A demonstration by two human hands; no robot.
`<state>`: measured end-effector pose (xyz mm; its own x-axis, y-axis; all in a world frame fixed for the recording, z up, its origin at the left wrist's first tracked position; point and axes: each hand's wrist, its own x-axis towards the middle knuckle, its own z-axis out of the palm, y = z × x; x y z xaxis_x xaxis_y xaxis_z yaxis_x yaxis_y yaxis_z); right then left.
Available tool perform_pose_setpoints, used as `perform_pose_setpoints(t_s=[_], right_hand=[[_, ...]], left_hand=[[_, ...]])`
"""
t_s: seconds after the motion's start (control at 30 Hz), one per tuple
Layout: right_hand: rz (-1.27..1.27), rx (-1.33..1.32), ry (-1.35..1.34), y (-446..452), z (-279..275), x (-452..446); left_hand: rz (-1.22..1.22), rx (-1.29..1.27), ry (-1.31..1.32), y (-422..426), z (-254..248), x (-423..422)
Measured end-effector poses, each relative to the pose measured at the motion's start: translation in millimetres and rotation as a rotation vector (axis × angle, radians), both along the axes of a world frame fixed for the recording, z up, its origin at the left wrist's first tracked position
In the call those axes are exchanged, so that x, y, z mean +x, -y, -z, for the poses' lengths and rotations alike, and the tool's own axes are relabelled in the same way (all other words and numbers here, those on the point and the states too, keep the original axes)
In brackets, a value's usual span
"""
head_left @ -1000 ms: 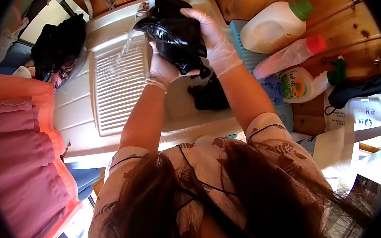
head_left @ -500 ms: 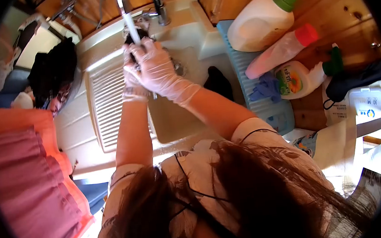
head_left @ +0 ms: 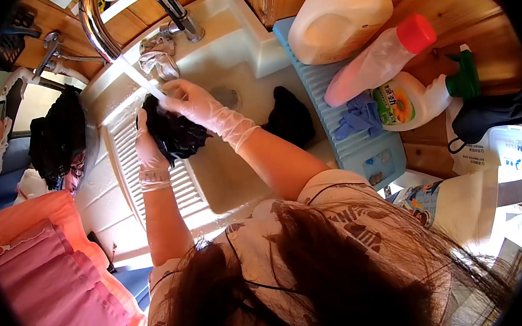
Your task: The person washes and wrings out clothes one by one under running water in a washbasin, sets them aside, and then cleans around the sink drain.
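Both my hands wear thin, see-through gloves. A wet black cloth (head_left: 176, 135) hangs bunched between them over the washboard's edge, under running water. My left hand (head_left: 148, 148) grips its left side, with the fingers partly hidden behind it. My right hand (head_left: 190, 102) has its fingers curled on the cloth's top edge, where the stream lands. The water falls from a chrome spout (head_left: 96, 30) above. In the sink basin (head_left: 231, 177), to the right of my right hand, lies another black cloth piece (head_left: 291, 119). A pale patterned cloth (head_left: 159, 56) lies on the back ledge.
A ribbed washboard (head_left: 181, 197) forms the sink's left part. On the right, a blue ribbed board (head_left: 323, 90) holds a white jug (head_left: 338, 19), a pink bottle (head_left: 369, 62), a spray bottle (head_left: 415, 102) and a blue glove (head_left: 358, 117). Dark clothes (head_left: 57, 142) are piled at left.
My hands have moved apart, and the black cloth now shows spread between them. The pale cloth behind is uncovered. The camera view has shifted, bringing more of the spout into sight.
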<state>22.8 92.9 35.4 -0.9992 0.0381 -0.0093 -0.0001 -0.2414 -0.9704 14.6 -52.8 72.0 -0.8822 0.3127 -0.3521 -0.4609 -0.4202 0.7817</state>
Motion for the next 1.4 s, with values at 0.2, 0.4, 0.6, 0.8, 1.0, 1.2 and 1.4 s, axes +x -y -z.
perform_pose_setpoints(t_s=[0.2, 0.4, 0.6, 0.8, 1.0, 1.2, 1.4], right_hand=[[-0.321, -0.608, 0.305, 6.3, 1.8, 29.4], [0.041, 0.251, 0.053, 14.5, -39.1, 40.3], [0.065, 0.72, -0.173, 28.2, -74.9, 46.7], [0.292, 1.098, -0.444, 56.0, -66.6, 54.7], [0.044, 0.716, 0.302, 17.9, -49.8, -3.3], [0.065, 0.812, -0.092, 53.5, -60.4, 55.7], [0.055, 0.832, 0.184, 35.9, -34.3, 0.7]], left_hand=[[0.125, -0.003, 0.14, 15.2, 12.2, 12.9], [-0.058, 0.029, 0.165, 23.9, 10.4, 24.8], [-0.229, 0.306, 0.266, 4.0, -18.8, 29.5], [-0.2, 0.092, 0.206, -9.6, 5.4, 7.3], [-0.087, -0.025, 0.113, -20.5, 38.1, 1.9], [-0.15, 0.039, 0.121, 16.6, 74.6, -13.1], [-0.065, -0.148, 0.155, -5.4, 28.9, 4.7]])
